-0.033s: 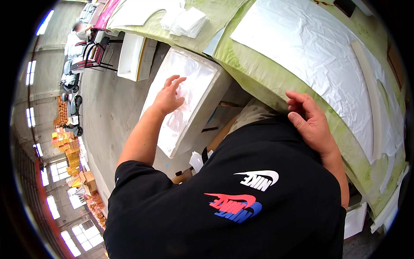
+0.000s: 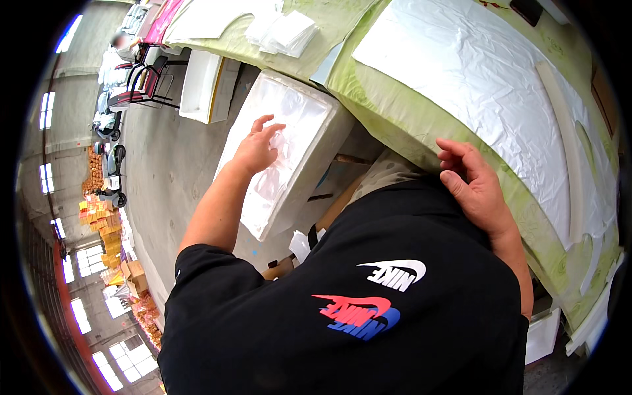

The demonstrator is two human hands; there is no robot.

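Observation:
My left hand (image 2: 255,148) hangs over a white foam box (image 2: 320,131), its fingers spread and bent, with nothing seen between them. Inside the box lie thin, clear-white plastic bags or film (image 2: 289,108), crumpled beneath the fingers; whether the fingertips touch them I cannot tell. At the table's near edge is my right hand (image 2: 475,187), loosely curled with a gap between thumb and fingers, and no object shows in it. Beside it a wide sheet of wrinkled white plastic (image 2: 454,66) covers much of the table, which has a light green patterned cloth (image 2: 401,112).
A stack of small white sheets (image 2: 289,33) lies on the table's far part. Beyond the foam box stands another white box (image 2: 199,85) near red chairs (image 2: 141,85). A long pale strip (image 2: 559,138) rests on the plastic. Cartons (image 2: 108,230) and scooters (image 2: 115,164) are far left; a person (image 2: 128,49) sits farther off.
The fingers of my left hand have shifted very slightly over the foam box. My right hand stays where it was.

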